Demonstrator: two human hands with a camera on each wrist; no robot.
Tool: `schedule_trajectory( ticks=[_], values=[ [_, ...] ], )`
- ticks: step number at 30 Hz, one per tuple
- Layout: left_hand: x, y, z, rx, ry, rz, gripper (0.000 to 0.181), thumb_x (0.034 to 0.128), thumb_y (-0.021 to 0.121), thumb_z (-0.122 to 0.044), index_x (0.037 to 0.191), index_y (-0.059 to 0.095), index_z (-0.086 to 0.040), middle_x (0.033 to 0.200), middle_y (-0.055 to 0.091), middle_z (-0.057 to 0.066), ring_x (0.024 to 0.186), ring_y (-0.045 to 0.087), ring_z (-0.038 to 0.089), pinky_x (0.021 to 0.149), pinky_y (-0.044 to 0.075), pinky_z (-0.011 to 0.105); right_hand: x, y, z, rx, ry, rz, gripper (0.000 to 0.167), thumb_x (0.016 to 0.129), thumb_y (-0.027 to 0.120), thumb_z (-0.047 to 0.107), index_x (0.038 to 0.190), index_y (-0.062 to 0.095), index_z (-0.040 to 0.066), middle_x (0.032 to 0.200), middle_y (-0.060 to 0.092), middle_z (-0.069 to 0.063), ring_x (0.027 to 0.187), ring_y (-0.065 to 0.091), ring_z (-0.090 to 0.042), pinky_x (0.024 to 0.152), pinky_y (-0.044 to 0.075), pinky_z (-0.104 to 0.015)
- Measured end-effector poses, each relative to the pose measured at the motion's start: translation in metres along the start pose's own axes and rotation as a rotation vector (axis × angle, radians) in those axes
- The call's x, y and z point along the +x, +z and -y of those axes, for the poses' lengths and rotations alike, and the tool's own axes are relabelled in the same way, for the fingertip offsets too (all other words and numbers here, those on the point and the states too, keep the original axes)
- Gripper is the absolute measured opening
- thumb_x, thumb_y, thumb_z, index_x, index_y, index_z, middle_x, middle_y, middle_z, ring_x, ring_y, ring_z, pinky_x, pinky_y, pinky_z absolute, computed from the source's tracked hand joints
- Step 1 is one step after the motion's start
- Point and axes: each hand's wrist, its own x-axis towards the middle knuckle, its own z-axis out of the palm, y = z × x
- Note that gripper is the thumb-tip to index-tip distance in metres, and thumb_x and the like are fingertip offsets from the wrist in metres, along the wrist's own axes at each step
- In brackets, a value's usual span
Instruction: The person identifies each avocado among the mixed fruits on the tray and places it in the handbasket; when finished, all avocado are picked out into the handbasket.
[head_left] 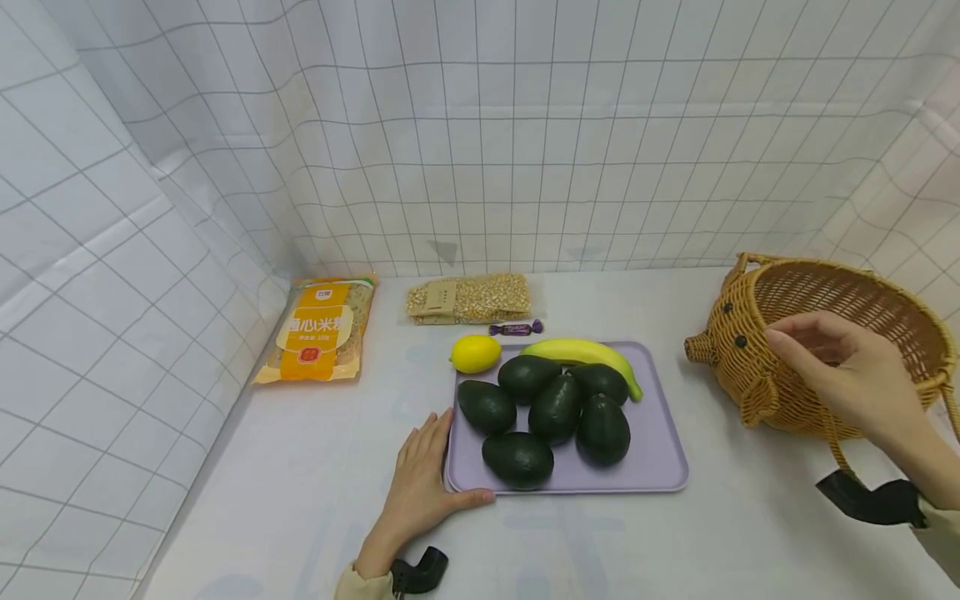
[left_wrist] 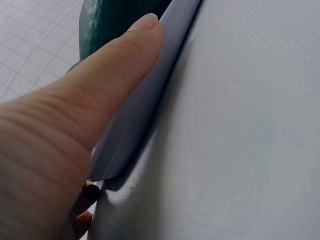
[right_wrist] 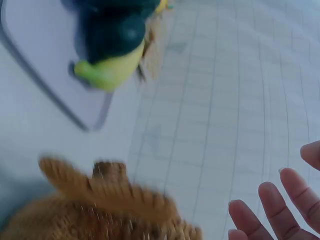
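Observation:
My left hand [head_left: 422, 483] rests at the near left corner of a lilac tray [head_left: 656, 454], fingers straight along its left side and thumb along the near rim. The left wrist view shows the thumb [left_wrist: 117, 67] against the rim. Several dark green avocados [head_left: 517, 460] lie on the tray, with a yellow banana [head_left: 600, 354] behind them and a lemon [head_left: 476, 354] at the far left corner. Over the near side of a wicker basket [head_left: 735, 367] shaped like a pig hovers my right hand [head_left: 855, 375], its fingers loosely bent, holding nothing. Most of the basket's inside is visible.
Behind the tray lie a purple wrapped candy [head_left: 516, 329] and a clear bag of yellow kernels [head_left: 480, 298]. An orange food packet [head_left: 318, 329] is at the far left. A white gridded curtain [head_left: 525, 167] hangs behind the table. The basket's rope handle [head_left: 834, 442] droops toward the front.

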Motion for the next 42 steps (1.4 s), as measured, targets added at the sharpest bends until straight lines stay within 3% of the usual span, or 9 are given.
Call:
schedule_trajectory(
  ticks=[4,8,15,25,30,42],
  values=[
    [0.001,0.0,0.0,-0.003,-0.004,0.002,0.123,0.0594,0.074,-0.071,0.151,0.023,-0.006,0.15,0.029,0.016,0.14,0.017,0.03,0.111,0.011,0.051,-0.009,0.025,0.012,0.093,-0.064,0.045,0.017,0.09,0.068,0.024,0.105,0.068,0.016,0.093,0.066,0.012,0.079,0.057,-0.003,0.058,0.044,-0.017],
    [0.001,0.0,0.001,-0.004,-0.005,0.004,0.123,0.0593,0.074,-0.071,0.151,0.023,-0.006,0.15,0.029,0.016,0.14,0.017,0.031,0.111,0.011,0.051,-0.016,0.051,0.02,0.12,-0.147,0.071,0.018,0.088,0.07,0.019,0.106,0.067,0.016,0.093,0.067,0.003,0.076,0.058,-0.008,0.055,0.046,-0.02],
    [0.0,0.0,0.002,-0.002,0.006,-0.003,0.123,0.0596,0.074,-0.071,0.15,0.023,-0.005,0.15,0.03,0.016,0.14,0.017,0.031,0.111,0.011,0.051,-0.023,0.092,0.026,0.109,-0.234,0.101,0.028,0.083,0.076,0.022,0.107,0.064,0.015,0.102,0.065,0.003,0.089,0.059,-0.013,0.069,0.047,-0.024],
    [0.0,0.0,0.001,0.004,0.017,-0.01,0.122,0.0598,0.074,-0.07,0.15,0.024,-0.005,0.149,0.031,0.016,0.14,0.018,0.03,0.111,0.012,0.051,-0.034,0.129,0.027,0.056,-0.184,0.214,0.058,0.076,0.077,0.045,0.119,0.056,0.013,0.11,0.061,-0.005,0.091,0.062,-0.021,0.072,0.051,-0.044],
    [0.0,0.0,0.001,0.008,0.019,-0.009,0.121,0.0602,0.074,-0.07,0.15,0.024,-0.005,0.149,0.031,0.016,0.14,0.018,0.031,0.111,0.012,0.051,-0.039,0.139,0.027,0.017,-0.17,0.223,0.062,0.073,0.077,0.053,0.118,0.054,0.017,0.105,0.059,-0.003,0.088,0.061,-0.019,0.067,0.05,-0.041],
    [-0.001,-0.001,0.0,0.001,0.006,-0.005,0.122,0.0599,0.076,-0.068,0.15,0.023,-0.005,0.15,0.03,0.016,0.14,0.017,0.03,0.112,0.01,0.05,-0.044,0.156,0.029,-0.012,-0.114,0.252,0.073,0.068,0.078,0.058,0.118,0.05,0.012,0.1,0.059,-0.001,0.085,0.06,-0.017,0.062,0.047,-0.034]
  ],
)
